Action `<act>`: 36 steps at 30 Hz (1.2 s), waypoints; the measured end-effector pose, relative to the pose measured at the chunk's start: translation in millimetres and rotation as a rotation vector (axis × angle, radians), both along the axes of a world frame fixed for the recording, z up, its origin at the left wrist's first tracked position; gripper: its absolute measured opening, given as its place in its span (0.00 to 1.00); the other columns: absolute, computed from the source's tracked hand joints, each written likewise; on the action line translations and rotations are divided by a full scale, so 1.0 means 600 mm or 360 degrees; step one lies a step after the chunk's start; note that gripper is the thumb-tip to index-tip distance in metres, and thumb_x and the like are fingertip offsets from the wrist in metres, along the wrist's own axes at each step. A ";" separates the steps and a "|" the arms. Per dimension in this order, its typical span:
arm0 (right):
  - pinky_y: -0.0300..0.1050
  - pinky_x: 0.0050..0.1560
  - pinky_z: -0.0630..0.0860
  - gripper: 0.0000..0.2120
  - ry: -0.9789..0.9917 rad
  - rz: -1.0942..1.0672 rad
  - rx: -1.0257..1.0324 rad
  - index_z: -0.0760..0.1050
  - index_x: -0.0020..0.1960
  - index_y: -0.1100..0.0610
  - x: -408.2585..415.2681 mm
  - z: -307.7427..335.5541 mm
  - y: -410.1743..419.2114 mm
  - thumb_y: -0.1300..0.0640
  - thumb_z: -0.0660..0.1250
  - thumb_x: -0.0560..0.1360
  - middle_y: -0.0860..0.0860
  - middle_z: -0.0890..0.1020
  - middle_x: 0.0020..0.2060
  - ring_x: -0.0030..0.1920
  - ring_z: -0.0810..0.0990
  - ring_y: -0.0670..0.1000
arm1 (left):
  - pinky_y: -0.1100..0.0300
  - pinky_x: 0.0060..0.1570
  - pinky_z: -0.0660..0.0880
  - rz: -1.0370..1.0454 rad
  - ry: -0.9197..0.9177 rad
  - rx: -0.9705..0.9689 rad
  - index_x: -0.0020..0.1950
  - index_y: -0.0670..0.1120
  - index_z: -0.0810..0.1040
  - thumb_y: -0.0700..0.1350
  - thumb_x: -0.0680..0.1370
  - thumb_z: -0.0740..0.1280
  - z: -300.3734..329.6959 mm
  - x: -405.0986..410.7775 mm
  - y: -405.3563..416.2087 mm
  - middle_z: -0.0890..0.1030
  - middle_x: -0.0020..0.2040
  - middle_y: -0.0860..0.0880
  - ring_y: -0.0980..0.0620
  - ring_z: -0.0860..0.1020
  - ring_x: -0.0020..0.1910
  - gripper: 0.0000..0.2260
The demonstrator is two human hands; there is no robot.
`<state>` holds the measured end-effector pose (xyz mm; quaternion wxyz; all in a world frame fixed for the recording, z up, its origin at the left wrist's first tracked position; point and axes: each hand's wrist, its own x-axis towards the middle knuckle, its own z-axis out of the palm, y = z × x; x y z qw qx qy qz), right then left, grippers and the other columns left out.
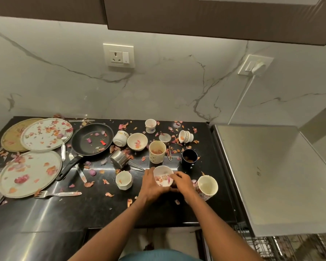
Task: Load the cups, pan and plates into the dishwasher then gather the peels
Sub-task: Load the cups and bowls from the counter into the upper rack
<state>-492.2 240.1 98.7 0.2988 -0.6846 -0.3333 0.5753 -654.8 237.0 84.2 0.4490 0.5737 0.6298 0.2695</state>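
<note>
1. A small white cup [163, 178] (peels lie inside it) is held near the front edge of the black counter [94, 210] by both hands.
2. The fingers of the left hand [152, 187] are curled round the cup's left side; the right hand [183, 182] is wrapped round its right side.
3. The black pan [92, 139] is seen toward the back edge, left of the middle.
4. Three plates [29, 173] are grouped at the left edge.
5. Peels [88, 184] are scattered across the counter.
6. The dishwasher [271, 166] stands against the right edge.
</note>
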 end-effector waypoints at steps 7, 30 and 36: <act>0.72 0.59 0.78 0.28 0.0943 -0.0198 -0.0313 0.78 0.67 0.54 0.006 0.025 -0.022 0.39 0.75 0.73 0.62 0.84 0.59 0.59 0.84 0.64 | 0.62 0.46 0.79 0.0170 -0.0686 -0.0390 0.67 0.51 0.67 0.46 0.63 0.83 0.012 0.035 -0.018 0.79 0.59 0.49 0.52 0.79 0.58 0.38; 0.49 0.63 0.76 0.41 -0.0517 0.0591 0.0502 0.71 0.70 0.36 -0.034 0.059 0.000 0.37 0.83 0.60 0.48 0.72 0.62 0.61 0.76 0.50 | 0.48 0.64 0.77 -0.0163 -0.0425 -0.0013 0.71 0.57 0.63 0.58 0.57 0.85 0.029 -0.031 -0.011 0.77 0.64 0.55 0.54 0.77 0.63 0.48; 0.51 0.65 0.76 0.44 -0.0535 0.0466 0.0450 0.69 0.70 0.37 -0.004 0.062 -0.018 0.34 0.82 0.58 0.48 0.70 0.63 0.63 0.74 0.50 | 0.64 0.53 0.79 -0.0229 -0.0529 0.0017 0.72 0.53 0.63 0.44 0.63 0.84 0.045 0.003 -0.020 0.76 0.63 0.53 0.56 0.78 0.61 0.44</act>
